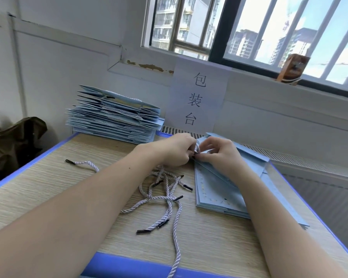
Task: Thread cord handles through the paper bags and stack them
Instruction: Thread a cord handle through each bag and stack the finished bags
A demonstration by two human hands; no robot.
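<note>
Pale blue paper bag [219,183] lying flat on top of a small pile of like bags [225,209] at the right side of the desk [48,193], its upper edge lifted toward the two hands. Twisted white cord [197,147] standing between the hands at that lifted edge, black tip low by the fingertips. Left hand [175,150] curled, fingers and thumb pinching the cord from the left. Right hand [219,152] curled too, fingertips pinching the bag's edge just beside the cord; whether touching the cord as well, cannot tell. Both forearms reaching in from the near edge.

Loose cords [167,193] with black tips in a tangle on the desk just left of the pile, between the forearms, one long end trailing to the near edge. Single cord [84,164] lying apart, further left. Tall stack of finished bags [113,117] with cord handles at the far left corner of the desk, against the wall. Desk top wood-grained, with a blue rim.

White paper sign [197,97] with three black characters on the wall behind the hands. Window [269,37] with bars above, small brown carton [291,69] on its sill. Olive cloth [12,143] heaped at far left, off the desk.
</note>
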